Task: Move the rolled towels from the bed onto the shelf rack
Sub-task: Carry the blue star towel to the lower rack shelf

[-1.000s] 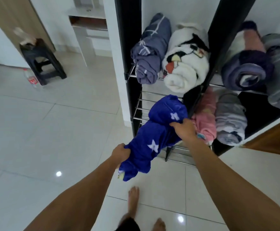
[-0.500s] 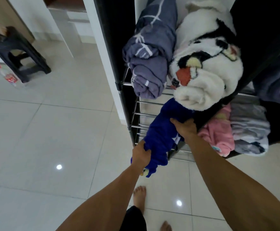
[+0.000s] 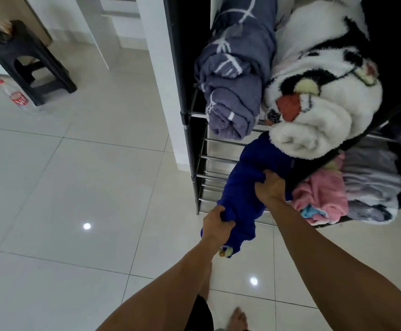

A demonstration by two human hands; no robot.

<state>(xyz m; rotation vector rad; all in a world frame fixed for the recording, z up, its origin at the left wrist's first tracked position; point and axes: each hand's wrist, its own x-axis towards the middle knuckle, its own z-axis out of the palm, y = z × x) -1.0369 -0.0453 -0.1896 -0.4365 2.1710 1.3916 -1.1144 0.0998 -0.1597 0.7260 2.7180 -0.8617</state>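
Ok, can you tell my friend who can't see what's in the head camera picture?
Two hands, the left hand and the right hand, grip a rolled blue towel and push it onto a lower shelf of a metal rack. Above it lie a purple towel and a fluffy white towel; a pink towel sits beside it. A black stool stands on the tiled floor.

A home: glossy tiled floor [image 3: 80, 177], plastic stool [image 3: 27, 60], shelf rack [image 3: 194, 144] of rolled towels [image 3: 235, 75].
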